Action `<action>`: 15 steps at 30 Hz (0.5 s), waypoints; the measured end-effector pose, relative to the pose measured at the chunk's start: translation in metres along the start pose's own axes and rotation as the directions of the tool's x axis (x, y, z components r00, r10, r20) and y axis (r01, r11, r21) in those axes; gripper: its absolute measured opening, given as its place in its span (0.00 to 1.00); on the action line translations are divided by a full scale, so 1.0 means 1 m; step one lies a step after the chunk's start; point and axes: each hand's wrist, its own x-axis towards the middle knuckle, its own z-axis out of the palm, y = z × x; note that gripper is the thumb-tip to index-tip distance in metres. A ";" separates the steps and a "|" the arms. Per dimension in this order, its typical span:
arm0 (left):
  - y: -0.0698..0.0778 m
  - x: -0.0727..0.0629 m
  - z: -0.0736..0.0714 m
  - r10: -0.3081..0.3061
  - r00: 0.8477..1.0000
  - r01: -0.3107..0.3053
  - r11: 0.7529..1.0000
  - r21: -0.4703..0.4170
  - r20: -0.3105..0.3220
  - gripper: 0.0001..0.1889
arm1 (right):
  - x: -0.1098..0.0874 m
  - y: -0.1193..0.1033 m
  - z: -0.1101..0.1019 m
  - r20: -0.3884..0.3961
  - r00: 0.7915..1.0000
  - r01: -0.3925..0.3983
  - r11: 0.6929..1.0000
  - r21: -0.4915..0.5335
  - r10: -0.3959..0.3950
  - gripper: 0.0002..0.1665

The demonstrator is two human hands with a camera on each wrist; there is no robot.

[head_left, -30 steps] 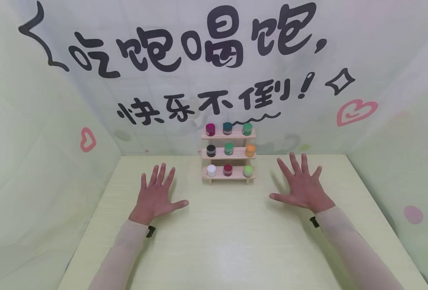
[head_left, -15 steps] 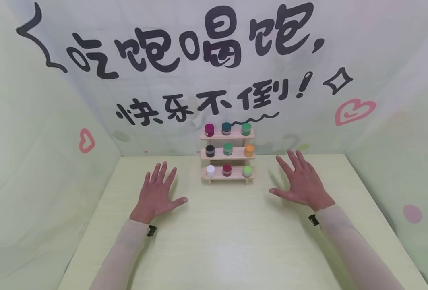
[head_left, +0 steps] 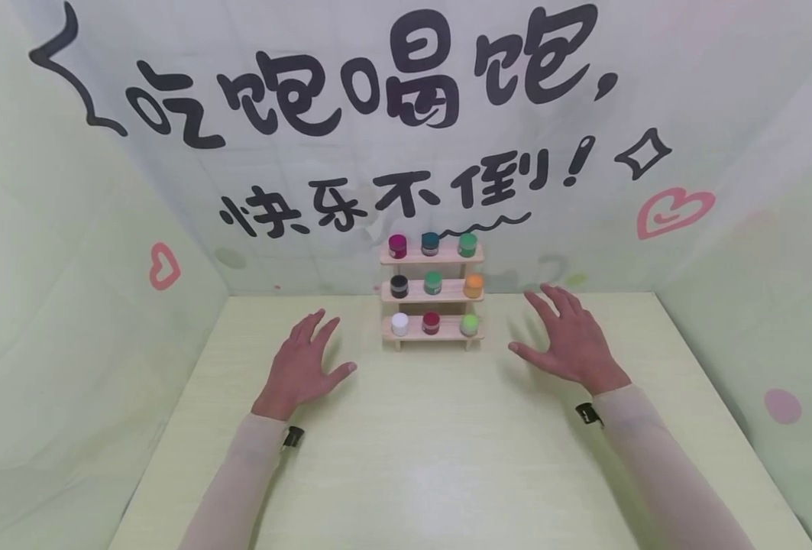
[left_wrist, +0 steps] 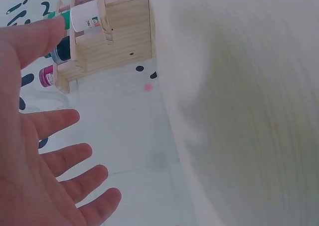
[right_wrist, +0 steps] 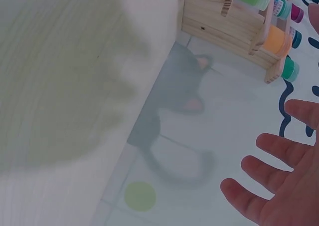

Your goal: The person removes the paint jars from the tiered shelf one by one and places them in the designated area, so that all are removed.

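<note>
"While all nine jars (head_left: pixel 432 283) are seen from the head, what is added by the wrists?"

"From the left, a label (left_wrist: pixel 93 22) on the white jar (left_wrist: pixel 82 12) is shown, though a green jar (left_wrist: pixel 67 19) is partly covered by the left hand (head_left: pixel 300 370). From the right, orange contents are seen inside the orange jar (right_wrist: pixel 276 40)."

"Where are they placed?"

"On the wooden rack (head_left: pixel 415 334) on the desk (head_left: pixel 419 451), three per tier. Beside it, fingers of the left hand and right hand (head_left: pixel 575 344) are spread wide."

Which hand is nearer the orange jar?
Right. The right hand is right of the orange jar, apart from it; the left hand is farther off, left of the wooden rack.
</note>
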 end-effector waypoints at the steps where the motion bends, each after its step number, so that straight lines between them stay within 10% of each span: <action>1: 0.000 0.000 0.000 -0.002 1.000 0.002 1.000 -0.011 -0.004 0.48 | 0.001 0.000 0.000 -0.013 1.000 0.001 1.000 0.011 0.000 0.58; 15: 0.008 0.004 0.004 -0.013 0.999 0.007 0.993 -0.117 -0.046 0.41 | 0.013 -0.011 -0.004 -0.223 0.974 0.068 0.984 0.163 -0.031 0.46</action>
